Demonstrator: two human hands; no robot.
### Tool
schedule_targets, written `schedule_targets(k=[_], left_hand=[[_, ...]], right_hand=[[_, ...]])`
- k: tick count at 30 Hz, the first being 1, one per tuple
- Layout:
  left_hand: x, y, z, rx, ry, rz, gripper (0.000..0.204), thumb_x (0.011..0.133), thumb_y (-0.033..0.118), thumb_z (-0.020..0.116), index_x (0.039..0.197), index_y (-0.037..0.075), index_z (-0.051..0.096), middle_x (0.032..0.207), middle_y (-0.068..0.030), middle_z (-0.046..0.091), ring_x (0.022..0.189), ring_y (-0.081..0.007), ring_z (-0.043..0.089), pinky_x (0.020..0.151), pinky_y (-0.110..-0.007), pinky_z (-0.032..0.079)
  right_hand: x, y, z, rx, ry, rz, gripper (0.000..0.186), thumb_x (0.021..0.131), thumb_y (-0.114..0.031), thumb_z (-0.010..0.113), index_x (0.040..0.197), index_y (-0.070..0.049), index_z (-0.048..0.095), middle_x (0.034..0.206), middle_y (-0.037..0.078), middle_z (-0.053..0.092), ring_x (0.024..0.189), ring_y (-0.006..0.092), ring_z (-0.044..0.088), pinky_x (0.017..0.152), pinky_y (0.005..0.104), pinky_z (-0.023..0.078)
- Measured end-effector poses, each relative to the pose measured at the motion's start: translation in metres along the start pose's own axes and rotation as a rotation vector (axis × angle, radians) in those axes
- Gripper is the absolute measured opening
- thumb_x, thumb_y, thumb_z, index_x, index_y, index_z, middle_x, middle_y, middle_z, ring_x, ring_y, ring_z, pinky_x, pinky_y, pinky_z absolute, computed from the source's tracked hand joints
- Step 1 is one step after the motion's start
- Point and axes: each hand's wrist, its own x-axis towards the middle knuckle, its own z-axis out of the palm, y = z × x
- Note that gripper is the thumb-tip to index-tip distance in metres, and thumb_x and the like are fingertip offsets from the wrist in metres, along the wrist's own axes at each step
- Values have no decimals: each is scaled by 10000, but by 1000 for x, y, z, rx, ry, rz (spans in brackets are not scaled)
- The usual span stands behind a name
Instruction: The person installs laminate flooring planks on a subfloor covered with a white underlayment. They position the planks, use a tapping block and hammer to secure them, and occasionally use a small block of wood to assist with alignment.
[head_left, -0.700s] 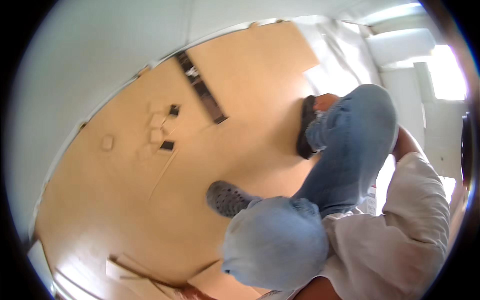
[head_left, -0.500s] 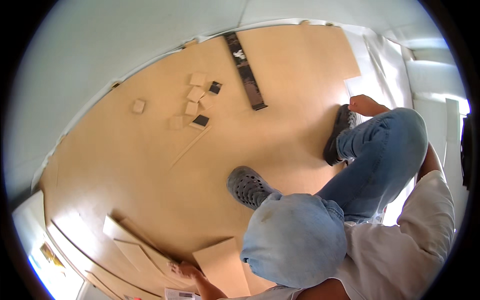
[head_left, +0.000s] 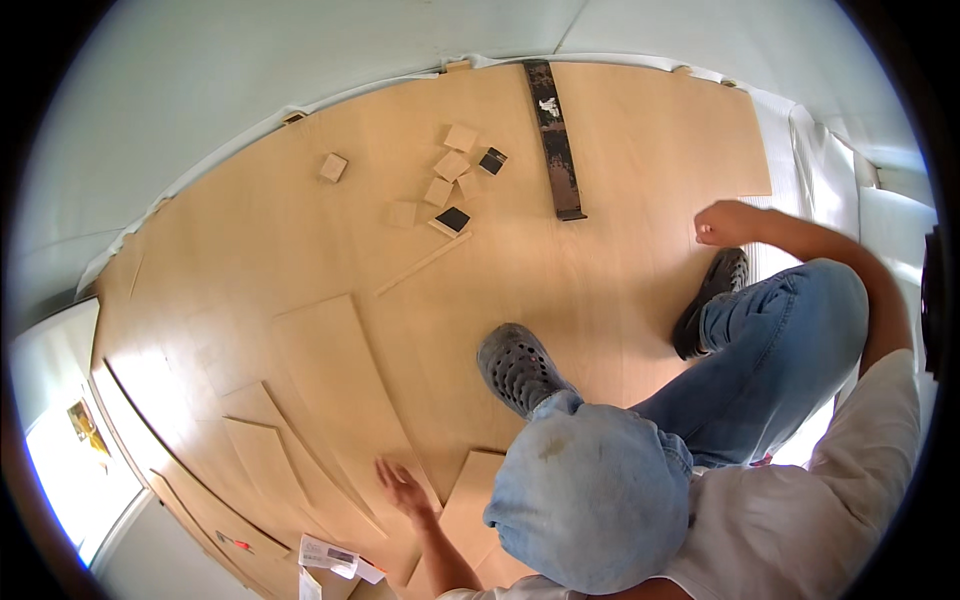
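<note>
My left hand (head_left: 402, 486) is over the lower end of a long pale wood-look plank (head_left: 350, 385), its fingers apart. Whether the fingertips touch the plank I cannot tell. Left of it lie more planks (head_left: 268, 450) of the same colour, partly overlapping. Another board (head_left: 470, 510) lies between my left forearm and my knee, part of it hidden. My right hand (head_left: 728, 222) is curled closed above the floor, just beyond my right shoe (head_left: 712, 300). Anything inside its fingers is hidden.
Several small wood-look blocks (head_left: 452, 164) lie on the laid floor (head_left: 620, 150), near a thin strip (head_left: 424, 264). A dark, worn metal bar (head_left: 553, 140) reaches toward the far wall. Papers (head_left: 328, 556) and a red-and-dark tool (head_left: 234, 542) are at lower left.
One plank now lies farther right, apart from the others. My left hand has come off the planks' edge and spread its fingers. My right hand has moved away from the shoe.
</note>
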Motion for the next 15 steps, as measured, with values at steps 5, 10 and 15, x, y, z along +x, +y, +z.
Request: schedule_targets(k=[5,10,15], left_hand=[[111,11,-33,-33,1,-174,972,850,352,837,1597,40,300,1572,-238,404,1427,-438,393,1159,-533,374],[176,26,-41,-30,-118,-273,1133,667,372,963,1560,18,363,1437,-238,512,1341,-425,460,1120,-514,417],[183,-61,-1,-64,-148,-194,1124,672,465,945,1514,-47,404,1486,-257,494,1354,-387,492,1116,-483,444]], right_hand=[[100,-96,-69,-474,-40,-417,279,940,-317,623,926,-43,673,862,189,698,842,428,677,753,546,539],[260,-230,-76,-348,729,-856,124,927,-184,580,958,-109,673,1148,117,628,1185,314,578,951,447,518],[359,-291,-34,-263,706,-845,175,888,-244,607,1014,-135,659,1039,76,624,1069,342,588,945,463,479]])
